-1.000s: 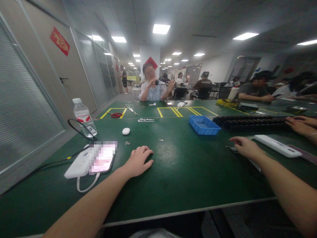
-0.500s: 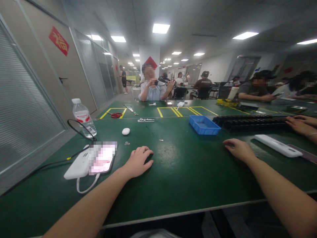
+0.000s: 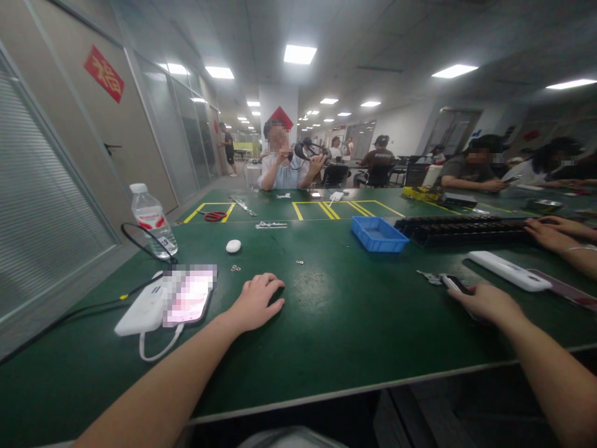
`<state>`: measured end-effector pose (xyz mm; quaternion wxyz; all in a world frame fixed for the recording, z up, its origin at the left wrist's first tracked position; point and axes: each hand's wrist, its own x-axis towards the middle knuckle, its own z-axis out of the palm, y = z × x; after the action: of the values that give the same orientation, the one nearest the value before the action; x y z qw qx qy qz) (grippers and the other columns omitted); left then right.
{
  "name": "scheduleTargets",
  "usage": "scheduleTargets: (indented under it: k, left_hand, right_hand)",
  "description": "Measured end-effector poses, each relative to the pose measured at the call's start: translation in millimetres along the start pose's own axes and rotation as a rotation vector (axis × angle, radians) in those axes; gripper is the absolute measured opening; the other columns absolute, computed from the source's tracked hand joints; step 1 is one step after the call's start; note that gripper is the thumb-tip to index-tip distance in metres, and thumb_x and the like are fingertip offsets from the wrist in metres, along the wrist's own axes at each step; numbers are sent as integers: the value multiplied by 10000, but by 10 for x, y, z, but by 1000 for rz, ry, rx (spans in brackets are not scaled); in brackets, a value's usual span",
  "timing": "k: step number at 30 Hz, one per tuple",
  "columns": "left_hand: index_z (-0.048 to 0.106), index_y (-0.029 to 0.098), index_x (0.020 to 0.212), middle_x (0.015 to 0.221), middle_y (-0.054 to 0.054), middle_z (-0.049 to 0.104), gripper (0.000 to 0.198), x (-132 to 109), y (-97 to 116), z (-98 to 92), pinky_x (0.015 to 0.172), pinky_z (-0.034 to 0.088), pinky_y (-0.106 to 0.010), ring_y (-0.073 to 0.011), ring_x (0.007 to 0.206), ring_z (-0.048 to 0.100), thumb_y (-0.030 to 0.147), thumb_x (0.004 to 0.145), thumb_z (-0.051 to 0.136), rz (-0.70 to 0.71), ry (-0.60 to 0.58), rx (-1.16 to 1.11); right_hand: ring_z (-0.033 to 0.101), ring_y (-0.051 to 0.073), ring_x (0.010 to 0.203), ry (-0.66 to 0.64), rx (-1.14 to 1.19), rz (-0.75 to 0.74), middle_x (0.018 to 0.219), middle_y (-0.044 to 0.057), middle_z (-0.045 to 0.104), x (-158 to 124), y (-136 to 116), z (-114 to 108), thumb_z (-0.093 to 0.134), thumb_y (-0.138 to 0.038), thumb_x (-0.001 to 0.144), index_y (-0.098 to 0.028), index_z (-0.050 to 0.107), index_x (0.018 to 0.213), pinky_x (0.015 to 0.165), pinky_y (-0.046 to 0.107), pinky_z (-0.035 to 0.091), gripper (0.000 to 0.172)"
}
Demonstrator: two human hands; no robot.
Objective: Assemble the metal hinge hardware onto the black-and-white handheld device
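Right hand (image 3: 487,302) on the caliper (image 3: 454,284), over on the right side of the green table (image 3: 326,336)! Fingertips at the near edge of its slider, the jaws poking out to the left, the rest of it partly hidden under the hand; whether the fingers are truly pinching it, I cannot tell from here. Across to the left hand (image 3: 258,302), palm down on the tabletop, fingers loosely fanned, thumb standing off to the side, nothing visible in its grasp.

Just beyond that left hand, small metal pieces (image 3: 236,268) lie near a rounded white case (image 3: 234,246), with a second little pair (image 3: 300,262) off to the right. Further left, a phone (image 3: 196,298) leans its edge over the power bank (image 3: 142,305), a short white cable (image 3: 161,348) looping below, and the bottle (image 3: 153,221) stands upright behind them. Up the middle, red scissors (image 3: 215,216) by the yellow tape, and the blue tray (image 3: 382,245) sits beside a long black rack (image 3: 466,231). A co-worker's hands (image 3: 550,233) are at that rack's right end, and a long white box (image 3: 510,270) lies between them and the caliper
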<state>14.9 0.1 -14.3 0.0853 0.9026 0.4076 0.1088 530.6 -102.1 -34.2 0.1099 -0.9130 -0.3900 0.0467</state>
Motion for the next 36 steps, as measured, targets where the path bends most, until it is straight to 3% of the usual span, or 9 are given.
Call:
scheduleTargets:
  k: [6, 13, 22, 28, 31, 34, 36]
  left_hand:
    - [512, 254, 1189, 1247, -73, 471, 363, -6, -8, 2, 972, 346, -432, -249, 1152, 421, 391, 861, 442, 1, 8, 7]
    - [514, 251, 1180, 1241, -73, 475, 355, -4, -20, 17, 964, 352, -427, -248, 1145, 427, 385, 857, 451, 9, 20, 8]
    - [515, 259, 1178, 1243, -71, 477, 351, -1, -11, 14, 969, 347, -431, -252, 1158, 420, 383, 857, 448, 0, 15, 3]
    - [510, 258, 1182, 1241, -71, 476, 353, -3, -3, 6, 968, 348, -432, -250, 1157, 423, 391, 863, 441, 4, 15, 7]
    - [506, 258, 1186, 1242, -71, 474, 356, -6, 0, 2, 971, 345, -438, -250, 1160, 421, 395, 865, 438, 4, 13, 7]
    - [509, 255, 1185, 1241, -72, 473, 356, -9, 0, 0, 974, 343, -441, -251, 1157, 422, 397, 866, 436, 2, 7, 6]
    - [509, 257, 1185, 1243, -71, 471, 357, -9, -1, 1, 975, 341, -443, -253, 1159, 420, 399, 866, 435, 2, 6, 4]
  right_hand:
    - [633, 263, 749, 38, 15, 4, 833, 148, 633, -234, -295, -34, 457, -455, 823, -164, 567, 784, 571, 322, 471, 314]
    - [591, 274, 878, 178, -88, -56, 1029, 161, 532, -366, -429, -90, 425, -438, 848, -131, 503, 1030, 625, 329, 465, 366]
    - [590, 291, 930, 217, -117, -14, 1093, 157, 503, -351, -518, -181, 411, -458, 849, -145, 472, 1098, 637, 334, 455, 404]
    - [597, 279, 896, 153, 31, -29, 1012, 166, 596, -337, -467, -153, 490, -439, 821, -121, 567, 998, 661, 319, 458, 372]
    - [616, 263, 865, 96, 200, -11, 982, 148, 640, -347, -441, -128, 509, -443, 812, -122, 585, 1046, 659, 309, 471, 404]
    - [644, 231, 752, -12, 405, 14, 848, 118, 681, -353, -427, -102, 492, -452, 817, -120, 586, 1104, 612, 287, 488, 448]
    - [644, 207, 639, 10, 440, -28, 739, 105, 686, -354, -430, -86, 475, -441, 824, -112, 615, 1060, 561, 273, 493, 428]
